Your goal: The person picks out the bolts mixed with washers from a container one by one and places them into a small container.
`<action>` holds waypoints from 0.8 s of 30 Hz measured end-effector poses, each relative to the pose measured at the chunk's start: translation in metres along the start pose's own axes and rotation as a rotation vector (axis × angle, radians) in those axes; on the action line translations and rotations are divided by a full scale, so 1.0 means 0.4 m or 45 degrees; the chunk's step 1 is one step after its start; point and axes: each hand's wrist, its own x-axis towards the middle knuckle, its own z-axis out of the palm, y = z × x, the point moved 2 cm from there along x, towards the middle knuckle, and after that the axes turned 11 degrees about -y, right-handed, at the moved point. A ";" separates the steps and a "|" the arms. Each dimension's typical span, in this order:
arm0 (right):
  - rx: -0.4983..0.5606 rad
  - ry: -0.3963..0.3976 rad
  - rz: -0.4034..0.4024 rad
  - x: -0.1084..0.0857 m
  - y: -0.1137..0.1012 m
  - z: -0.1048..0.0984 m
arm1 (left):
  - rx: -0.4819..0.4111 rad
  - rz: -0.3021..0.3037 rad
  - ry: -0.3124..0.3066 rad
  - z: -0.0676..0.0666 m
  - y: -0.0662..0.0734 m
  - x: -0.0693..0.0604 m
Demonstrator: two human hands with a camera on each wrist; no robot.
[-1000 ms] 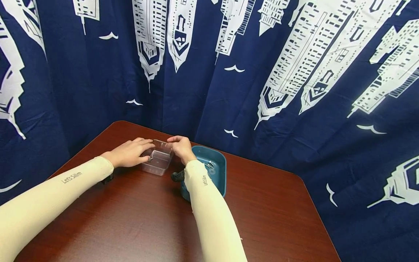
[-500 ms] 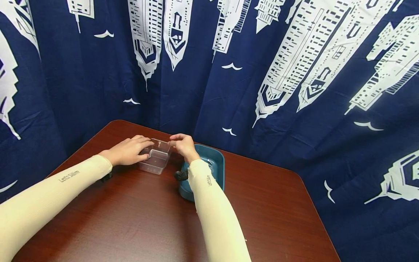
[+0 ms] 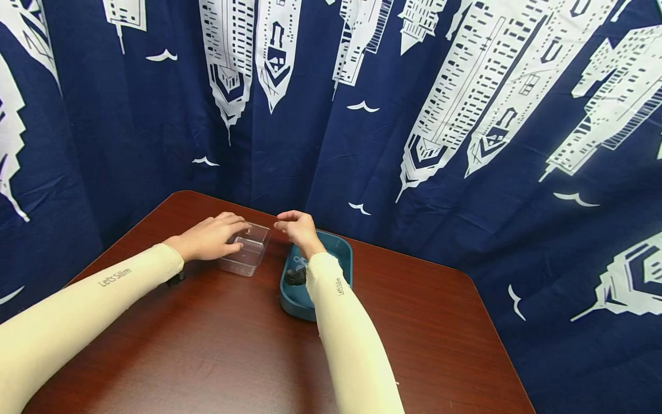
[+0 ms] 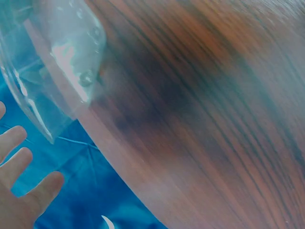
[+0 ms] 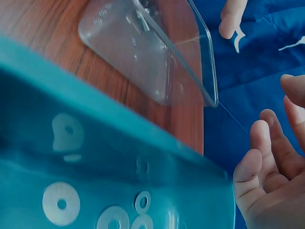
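Observation:
A clear plastic box [image 3: 243, 267] with a divider stands near the table's back left. Over its left side reaches the left hand [image 3: 209, 237], fingers spread and apart in the left wrist view; whether they touch the box I cannot tell. Small metal pieces [image 5: 144, 19] lie inside the box. The right hand [image 3: 300, 231] hovers between the box and the teal bin [image 3: 300, 310], its fingers loosely bent with nothing visible in them [image 5: 274, 181]. Flat metal washers [image 5: 61, 203] of different sizes lie in the bin, partly hidden by the right forearm in the head view.
A brown wooden table [image 3: 207, 356] carries both containers. Behind it hangs a dark blue curtain [image 3: 289, 167] printed with white buildings. The bin stands just right of the clear box, with a narrow strip of table between them.
The right hand has moved right, away from the clear box's rim and towards the bin. More of the bin's left part shows. The left hand has shifted slightly right over the box.

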 end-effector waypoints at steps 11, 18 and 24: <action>-0.022 -0.007 0.041 -0.012 0.021 -0.065 | -0.030 0.027 -0.023 -0.005 0.045 0.035; -0.022 0.002 0.069 -0.028 0.026 -0.095 | -0.054 0.054 -0.014 -0.007 0.071 0.054; -0.033 0.031 0.069 -0.038 0.036 -0.116 | -0.058 0.067 -0.025 -0.008 0.091 0.069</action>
